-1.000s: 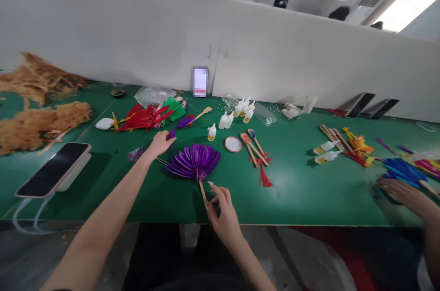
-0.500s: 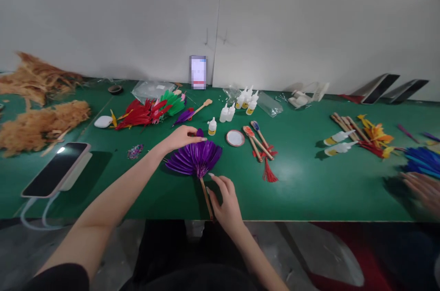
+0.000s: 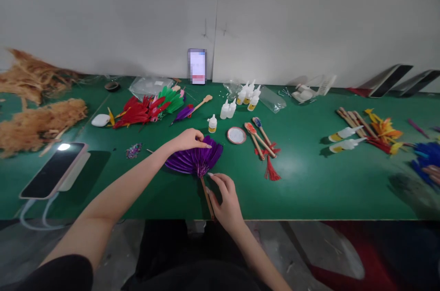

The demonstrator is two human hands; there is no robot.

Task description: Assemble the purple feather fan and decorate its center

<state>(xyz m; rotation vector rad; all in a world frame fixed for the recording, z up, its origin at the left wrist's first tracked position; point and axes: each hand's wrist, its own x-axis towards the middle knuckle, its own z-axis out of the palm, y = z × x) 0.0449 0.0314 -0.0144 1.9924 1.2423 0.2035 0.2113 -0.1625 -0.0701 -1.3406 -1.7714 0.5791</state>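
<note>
A purple feather fan (image 3: 185, 160) lies spread on the green table in front of me, its wooden handle (image 3: 206, 197) pointing toward the table's near edge. Over the fan's upper feathers, my left hand (image 3: 189, 140) is closed, thumb and fingers pinched at a purple feather. My right hand (image 3: 226, 197) rests to the right of the handle. Its thumb and index finger are apart, the fingertips close to the base of the feathers and the handle. Whether they touch is hard to tell. A small glue bottle (image 3: 212, 123) stands just beyond the fan.
Right of the fan are a small round dish (image 3: 236, 135) and painted wooden handles (image 3: 256, 135) with a red tassel (image 3: 272, 169). More bottles (image 3: 249, 95) stand behind. Red feathers (image 3: 137, 112), tan fibre (image 3: 44, 123) and a phone (image 3: 55, 169) are leftward. A co-worker's hand (image 3: 432, 172) touches blue feathers.
My left hand has shifted slightly right across the top of the fan. My right hand stays beside the handle. The view has tilted down a little, and the co-worker's hand has moved.
</note>
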